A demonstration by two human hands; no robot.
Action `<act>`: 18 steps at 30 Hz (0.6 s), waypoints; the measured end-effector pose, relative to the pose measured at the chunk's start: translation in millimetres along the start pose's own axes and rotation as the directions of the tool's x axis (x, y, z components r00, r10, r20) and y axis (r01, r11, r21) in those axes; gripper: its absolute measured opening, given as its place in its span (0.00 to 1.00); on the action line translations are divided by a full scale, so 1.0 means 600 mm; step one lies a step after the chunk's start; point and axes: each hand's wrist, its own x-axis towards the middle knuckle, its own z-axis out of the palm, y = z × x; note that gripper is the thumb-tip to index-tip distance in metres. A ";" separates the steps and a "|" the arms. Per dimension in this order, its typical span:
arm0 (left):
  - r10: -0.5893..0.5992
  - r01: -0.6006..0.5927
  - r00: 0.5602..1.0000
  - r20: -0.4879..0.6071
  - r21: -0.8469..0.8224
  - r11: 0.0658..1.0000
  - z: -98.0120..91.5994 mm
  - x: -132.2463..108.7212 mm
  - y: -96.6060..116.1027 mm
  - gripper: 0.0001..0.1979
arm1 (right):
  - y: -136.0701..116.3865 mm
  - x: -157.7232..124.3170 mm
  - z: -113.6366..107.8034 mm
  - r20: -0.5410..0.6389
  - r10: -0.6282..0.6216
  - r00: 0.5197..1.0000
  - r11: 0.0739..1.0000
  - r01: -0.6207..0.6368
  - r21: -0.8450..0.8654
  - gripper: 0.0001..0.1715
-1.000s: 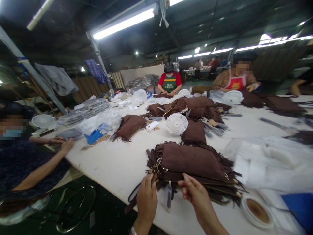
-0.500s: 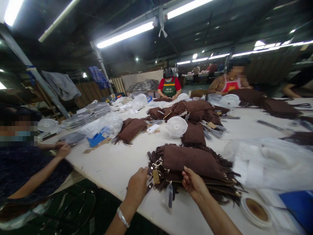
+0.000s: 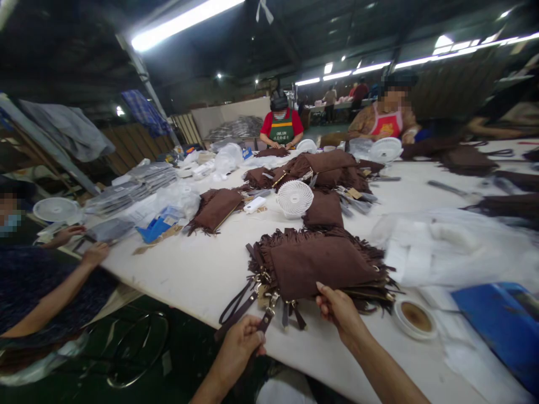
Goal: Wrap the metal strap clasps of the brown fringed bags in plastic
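Observation:
In front of me a stack of brown fringed pouches lies near the table edge, and the top pouch point(image 3: 320, 261) faces up with its fringe at the back. My left hand point(image 3: 242, 342) pinches a dark wrist strap point(image 3: 266, 321), which has a metal clasp at the pouch's left corner. At the near edge of the top pouch, my right hand point(image 3: 337, 306) grips the brown material between thumb and fingers. More straps point(image 3: 238, 308) and a tan tag point(image 3: 264, 294) hang out at the left of the stack.
A white fan point(image 3: 295, 198) stands behind the stack, beside more brown pouches point(image 3: 324, 210). To the right lie clear plastic bags point(image 3: 455, 247), a tape roll point(image 3: 415, 318) and a blue packet point(image 3: 497, 325). Co-workers sit at the left and the far side; a co-worker's hand point(image 3: 95, 253) touches a grey packet.
My left hand has moved down and toward me, drawing the strap out from the stack's left corner. My right hand stays at the pouch's near edge. The view has shifted.

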 end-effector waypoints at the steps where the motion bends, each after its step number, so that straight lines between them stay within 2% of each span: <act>1: -0.030 0.032 0.999 0.020 -0.066 0.997 0.006 0.002 -0.004 0.18 | -0.003 -0.001 -0.001 0.010 -0.012 1.000 1.000 0.013 -0.020 0.26; 4: -0.117 0.141 0.987 0.107 -0.257 0.956 0.028 0.008 -0.010 0.27 | -0.017 -0.001 -0.007 0.026 -0.066 0.997 0.994 0.068 -0.089 0.27; 8: -0.116 0.186 0.971 0.211 -0.347 0.919 0.053 0.017 -0.032 0.26 | -0.023 0.007 -0.023 0.007 -0.127 0.992 0.974 0.126 -0.187 0.28; 10: -0.100 0.157 0.976 0.194 -0.309 0.938 0.061 0.022 -0.043 0.23 | -0.016 0.013 -0.030 -0.015 -0.138 0.990 0.965 0.131 -0.228 0.28; 15: -0.060 0.055 0.998 -0.018 -0.184 0.981 0.066 0.026 -0.035 0.20 | 0.001 0.027 -0.034 -0.028 -0.159 0.987 0.960 0.148 -0.240 0.28; 18: -0.060 0.066 0.997 0.047 -0.131 0.989 0.074 0.018 -0.022 0.21 | -0.001 0.019 -0.028 -0.046 -0.164 0.985 0.968 0.152 -0.202 0.26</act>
